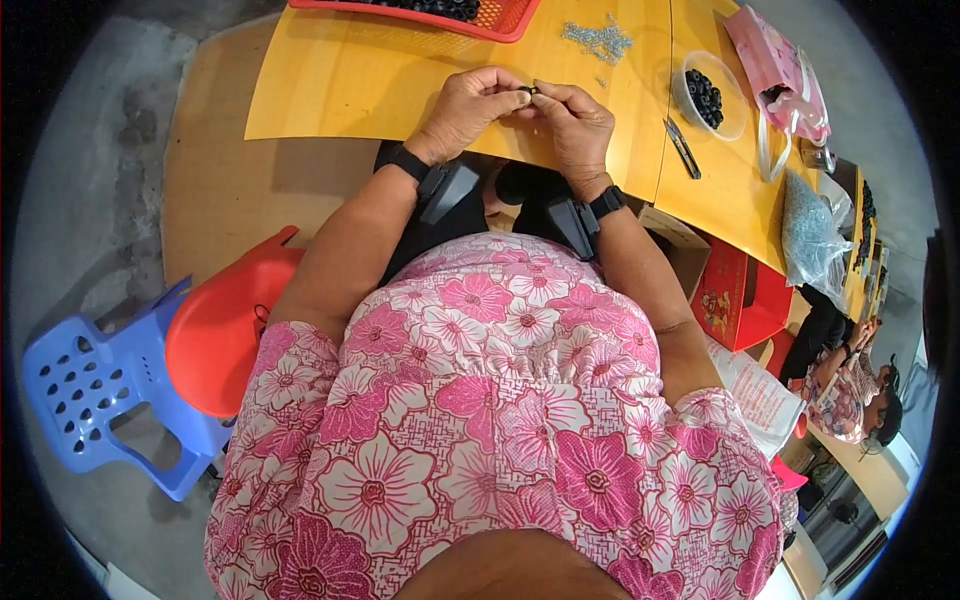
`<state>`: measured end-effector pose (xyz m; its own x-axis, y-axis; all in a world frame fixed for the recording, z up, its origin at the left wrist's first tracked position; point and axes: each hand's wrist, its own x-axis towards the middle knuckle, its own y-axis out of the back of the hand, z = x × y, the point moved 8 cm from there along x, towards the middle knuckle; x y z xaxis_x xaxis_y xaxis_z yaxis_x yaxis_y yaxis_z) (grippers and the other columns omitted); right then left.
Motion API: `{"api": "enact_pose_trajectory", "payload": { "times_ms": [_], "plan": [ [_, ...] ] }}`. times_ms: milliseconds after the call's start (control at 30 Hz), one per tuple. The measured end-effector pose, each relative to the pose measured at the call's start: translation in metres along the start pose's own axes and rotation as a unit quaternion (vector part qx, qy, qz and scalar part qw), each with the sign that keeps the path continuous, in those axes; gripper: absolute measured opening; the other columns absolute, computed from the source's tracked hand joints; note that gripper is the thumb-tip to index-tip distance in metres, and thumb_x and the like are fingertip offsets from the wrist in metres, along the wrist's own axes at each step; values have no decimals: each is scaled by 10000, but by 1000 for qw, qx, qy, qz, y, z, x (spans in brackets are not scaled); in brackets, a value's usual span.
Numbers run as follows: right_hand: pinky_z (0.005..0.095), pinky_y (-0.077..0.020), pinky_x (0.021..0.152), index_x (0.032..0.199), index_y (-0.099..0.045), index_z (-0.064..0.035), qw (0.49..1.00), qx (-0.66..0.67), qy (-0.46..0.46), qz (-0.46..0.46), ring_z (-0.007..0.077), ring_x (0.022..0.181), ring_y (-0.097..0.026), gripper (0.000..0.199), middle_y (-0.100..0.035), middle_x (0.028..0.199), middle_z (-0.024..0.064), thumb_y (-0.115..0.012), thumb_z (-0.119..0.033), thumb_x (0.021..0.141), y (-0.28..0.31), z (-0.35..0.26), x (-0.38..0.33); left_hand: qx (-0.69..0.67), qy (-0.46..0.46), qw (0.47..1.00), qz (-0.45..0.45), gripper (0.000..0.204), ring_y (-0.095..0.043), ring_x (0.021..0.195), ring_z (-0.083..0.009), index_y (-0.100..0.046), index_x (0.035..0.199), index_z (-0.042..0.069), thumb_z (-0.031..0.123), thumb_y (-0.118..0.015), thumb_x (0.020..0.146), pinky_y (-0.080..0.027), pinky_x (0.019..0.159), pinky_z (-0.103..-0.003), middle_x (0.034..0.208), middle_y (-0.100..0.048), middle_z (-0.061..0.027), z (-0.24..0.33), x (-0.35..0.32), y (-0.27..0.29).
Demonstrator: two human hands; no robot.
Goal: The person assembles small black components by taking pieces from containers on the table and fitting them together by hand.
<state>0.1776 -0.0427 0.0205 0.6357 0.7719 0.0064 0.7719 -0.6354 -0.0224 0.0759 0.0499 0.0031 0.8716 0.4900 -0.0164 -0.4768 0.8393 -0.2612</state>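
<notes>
Black part (530, 90), small and mostly hidden by fingertips, is held between the two hands over the bench, to the left of the clear bowl (736, 108). Largest is the yellow bench (390, 90), which carries the bowl. Far to the left of the bowl and nearer the person stand a blue plastic chair (150, 350) and a red plastic seat (215, 340). Well to the left of the bowl, farther from the person, lies a red basket (500, 36) with black pieces in it. Just right of the bowl is a pink bag (772, 62); nearer the person than the bowl sits a plastic bag (812, 228) of bluish-grey bits. Left of the bowl, the left hand (468, 108) and the right hand (582, 125) meet, each pinching the part between thumb and fingers. Close to the bowl's near left side lies a cutter (683, 148). Left of the bowl, past the hands, spread small silvery pieces (600, 42). Black rings (704, 98) fill much of the bowl.
</notes>
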Motion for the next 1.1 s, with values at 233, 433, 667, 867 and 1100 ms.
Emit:
{"api": "enact_pose_trajectory", "payload": {
  "times_ms": [233, 433, 667, 867, 1100],
  "plan": [
    [221, -511, 692, 943, -678, 19, 999, 26, -8, 18, 100, 753, -625, 125, -673, 845, 53, -630, -49, 849, -1, -1, -7, 13, -4, 999, 31, 174, -557, 756, -56, -619, 1010, 33, 157, -613, 888, -444, 663, -187, 869, -636, -1, 3, -3, 0],
    [229, -511, 685, 932, -672, 27, 993, 98, -69, 19, 112, 719, -619, 132, -669, 835, 66, -617, -72, 865, -2, 10, -5, 29, -18, 998, 47, 187, -517, 737, -45, -621, 999, 29, 170, -631, 878, -423, 640, -187, 850, -615, 11, 2, -3, 2],
    [317, -548, 727, 949, -636, 30, 958, 220, -173, -64, 153, 737, -613, 119, -646, 839, 72, -604, -55, 872, -9, 17, 4, 21, -15, 998, 49, 211, -553, 797, -69, -621, 1009, 18, 176, -643, 870, -463, 726, -209, 874, -624, -3, -2, -2, 4],
    [329, -538, 787, 996, -604, 11, 925, 263, -220, -161, 164, 765, -617, 155, -633, 868, 73, -601, -96, 883, -14, 19, 3, 20, -13, 998, 61, 221, -573, 819, -77, -629, 1021, 6, 150, -659, 857, -476, 746, -202, 890, -628, -19, -4, -2, 6],
    [284, -522, 782, 1015, -605, -12, 902, 261, -245, -242, 140, 780, -611, 228, -623, 867, 40, -617, -198, 883, -20, 20, 6, 37, -36, 998, 48, 225, -579, 828, -75, -633, 1032, 4, 140, -658, 855, -487, 747, -204, 902, -611, 0, 4, -4, 3]
  ]
}}
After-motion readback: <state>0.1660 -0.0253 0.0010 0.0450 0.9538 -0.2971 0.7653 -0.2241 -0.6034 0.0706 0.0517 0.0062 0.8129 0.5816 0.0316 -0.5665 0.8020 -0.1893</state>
